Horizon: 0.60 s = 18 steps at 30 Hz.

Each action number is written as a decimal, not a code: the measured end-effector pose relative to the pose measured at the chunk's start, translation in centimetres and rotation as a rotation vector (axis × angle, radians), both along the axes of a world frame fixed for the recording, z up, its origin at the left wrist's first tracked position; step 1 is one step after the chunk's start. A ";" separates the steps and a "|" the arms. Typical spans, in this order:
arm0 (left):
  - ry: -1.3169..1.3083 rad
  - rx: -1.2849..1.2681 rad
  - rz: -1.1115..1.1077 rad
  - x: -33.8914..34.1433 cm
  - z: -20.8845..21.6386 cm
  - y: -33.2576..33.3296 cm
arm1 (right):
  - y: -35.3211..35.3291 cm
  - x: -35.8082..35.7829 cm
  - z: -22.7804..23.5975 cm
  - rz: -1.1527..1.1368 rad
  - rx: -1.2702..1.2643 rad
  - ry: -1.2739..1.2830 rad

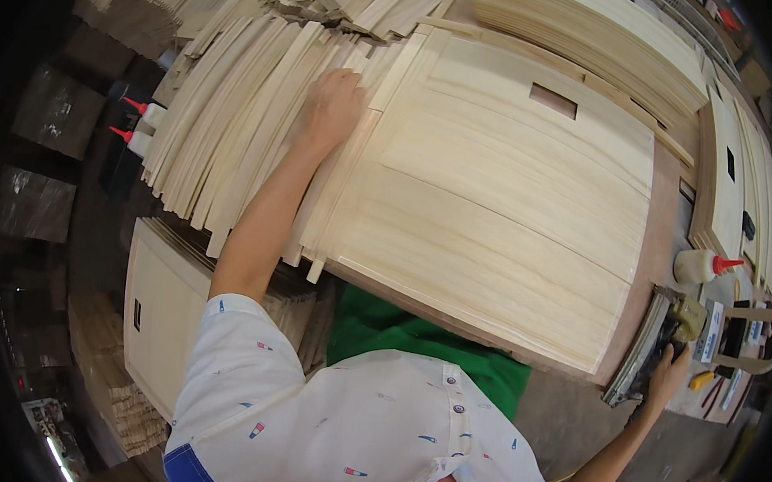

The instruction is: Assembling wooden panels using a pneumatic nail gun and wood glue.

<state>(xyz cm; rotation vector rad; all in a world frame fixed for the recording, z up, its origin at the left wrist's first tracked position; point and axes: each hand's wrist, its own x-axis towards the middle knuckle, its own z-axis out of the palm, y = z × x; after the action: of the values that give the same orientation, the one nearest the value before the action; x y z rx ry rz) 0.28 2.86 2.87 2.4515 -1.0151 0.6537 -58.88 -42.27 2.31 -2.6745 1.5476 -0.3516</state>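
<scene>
At the workbench's far left, the left hand (335,103) lies flat, fingers loosely together, on the stack of thin wood strips (229,127) beside the pale wooden panel (498,199). At the near right corner, the right hand (668,374) grips a nail gun (653,348).

strips: a loose heap of thin pale wood strips (238,126), long and narrow, fanned side by side at the bench's far left, ends uneven, some overlapping the panel's edge.
tool: a dark, grimy hand tool with a long flat metal base (654,353), lying at the bench's near right corner.
</scene>
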 end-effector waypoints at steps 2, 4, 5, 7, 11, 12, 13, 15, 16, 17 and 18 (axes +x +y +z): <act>-0.130 0.101 0.126 0.5 0.8 2.4 | 0.2 0.7 0.2 -0.012 0.012 0.015; -0.138 0.111 0.151 1.4 1.7 3.7 | -0.3 0.1 -0.3 -0.004 -0.027 0.008; -0.141 0.117 0.173 1.8 1.9 3.8 | -0.8 -0.4 -0.8 -0.001 -0.067 0.037; -0.175 0.129 0.134 3.5 2.2 2.9 | -0.6 -0.2 -0.5 -0.016 -0.053 0.050; -0.194 0.188 0.110 7.0 2.8 -2.1 | 0.3 0.3 -0.1 -0.067 -0.073 0.093; -0.194 0.179 0.092 7.6 2.8 -3.3 | 0.5 0.7 0.1 -0.087 -0.080 0.095; -0.199 0.246 0.152 8.5 3.0 -4.2 | 0.9 1.3 0.4 -0.093 -0.037 0.079; -0.227 0.334 0.221 9.7 3.3 -5.6 | 1.1 1.6 0.2 -0.088 -0.023 0.036; -0.230 0.326 0.205 10.4 3.2 -6.1 | 1.2 1.6 0.3 -0.104 -0.029 0.035; -0.247 0.397 0.236 11.1 2.9 -6.4 | 1.4 1.6 0.4 -0.102 -0.029 0.028; -0.264 0.469 0.272 11.8 2.7 -6.6 | 1.6 1.7 0.5 -0.095 -0.029 0.022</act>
<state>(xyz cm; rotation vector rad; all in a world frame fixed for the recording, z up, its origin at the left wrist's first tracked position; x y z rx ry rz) 12.09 -3.76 5.54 3.0101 -1.0330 0.9353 -57.22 -40.68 2.85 -2.6402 1.6934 -0.3514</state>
